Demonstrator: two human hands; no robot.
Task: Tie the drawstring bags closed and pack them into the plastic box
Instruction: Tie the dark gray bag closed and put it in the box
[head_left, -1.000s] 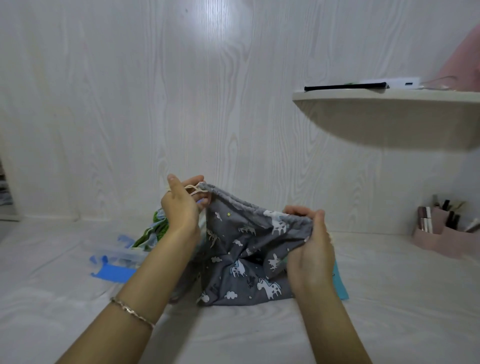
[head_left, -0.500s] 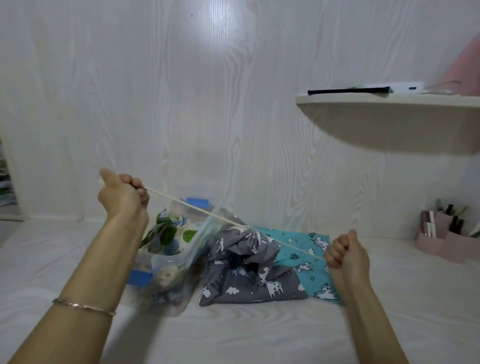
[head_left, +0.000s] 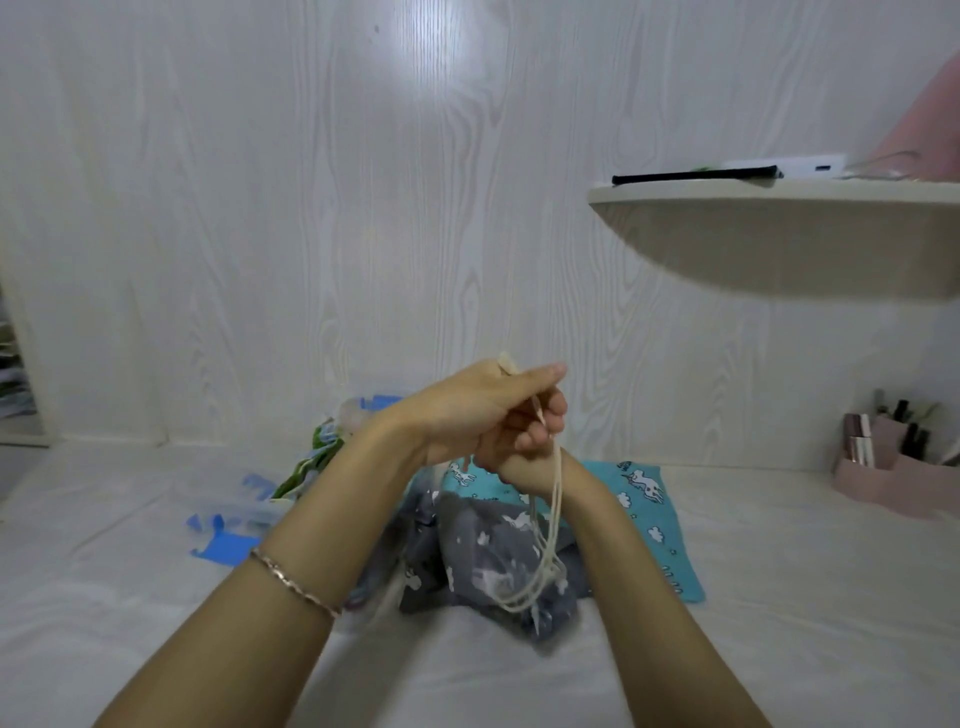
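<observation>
Tying step: your left hand (head_left: 467, 410) and right hand (head_left: 530, 441), both closed on the cords (head_left: 545, 545), lift them above the grey bag (head_left: 498, 571); next, knot them

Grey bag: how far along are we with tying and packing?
Done: the grey bag looks cinched at its mouth. In hand: the left hand and right hand hold its cream cords together above it; no knot shows yet. Left: packing it into the plastic box, where a green-patterned bag already sits. The teal bag still lies flat behind.
</observation>
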